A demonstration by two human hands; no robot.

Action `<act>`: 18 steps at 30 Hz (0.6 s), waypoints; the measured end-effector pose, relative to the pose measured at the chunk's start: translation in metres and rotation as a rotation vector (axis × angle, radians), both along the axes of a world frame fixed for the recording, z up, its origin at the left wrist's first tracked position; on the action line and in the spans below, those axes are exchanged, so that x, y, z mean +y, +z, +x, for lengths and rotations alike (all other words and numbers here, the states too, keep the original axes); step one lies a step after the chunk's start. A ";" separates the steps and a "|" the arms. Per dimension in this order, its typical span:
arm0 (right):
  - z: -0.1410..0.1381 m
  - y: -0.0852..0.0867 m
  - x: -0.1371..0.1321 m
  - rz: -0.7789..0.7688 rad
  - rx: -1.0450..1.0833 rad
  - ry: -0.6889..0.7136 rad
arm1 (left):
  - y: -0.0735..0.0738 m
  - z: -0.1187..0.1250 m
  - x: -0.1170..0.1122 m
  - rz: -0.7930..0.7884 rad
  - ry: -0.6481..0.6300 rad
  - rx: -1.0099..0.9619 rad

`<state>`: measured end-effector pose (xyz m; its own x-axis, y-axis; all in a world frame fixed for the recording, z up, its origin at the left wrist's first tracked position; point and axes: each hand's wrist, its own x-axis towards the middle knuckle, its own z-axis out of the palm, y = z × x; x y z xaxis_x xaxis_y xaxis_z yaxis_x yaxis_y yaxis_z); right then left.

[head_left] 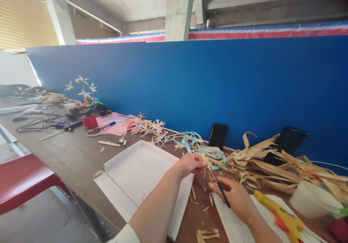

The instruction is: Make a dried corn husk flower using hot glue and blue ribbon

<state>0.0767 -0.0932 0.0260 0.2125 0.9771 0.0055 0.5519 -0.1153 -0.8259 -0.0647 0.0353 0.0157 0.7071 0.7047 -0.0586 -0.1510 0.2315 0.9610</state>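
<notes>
My left hand (193, 163) is closed in a pinch on a small pale strip of dried husk, near the right edge of a white open box (140, 163). Just to its right, my right hand (235, 196) is closed around a slim tool with a black handle (223, 192). The tool's thin tip points up toward the pinched strip; its exact kind is not clear. Small husk scraps (207, 233) lie on the brown table below the hands. Behind them are light blue ribbon loops (190, 141) and a pile of dried husks (288, 174).
A yellow glue gun (282, 214) lies on printed paper (231, 221) at the right, near a white tub (314, 199). A phone (218, 136) leans on the blue partition (174, 79). Husk flowers (156, 127), a red spool (89, 121) and cables (40, 123) lie leftward.
</notes>
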 end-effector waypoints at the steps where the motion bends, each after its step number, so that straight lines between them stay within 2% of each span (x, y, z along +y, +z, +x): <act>1: 0.000 0.000 0.000 -0.001 0.001 -0.003 | 0.000 0.000 0.000 0.004 -0.014 0.003; 10: 0.000 0.001 0.001 0.076 -0.075 0.012 | -0.002 0.003 -0.001 -0.018 -0.031 -0.030; 18: 0.006 -0.008 0.002 0.078 -0.196 0.002 | -0.004 0.003 -0.001 -0.022 -0.041 -0.045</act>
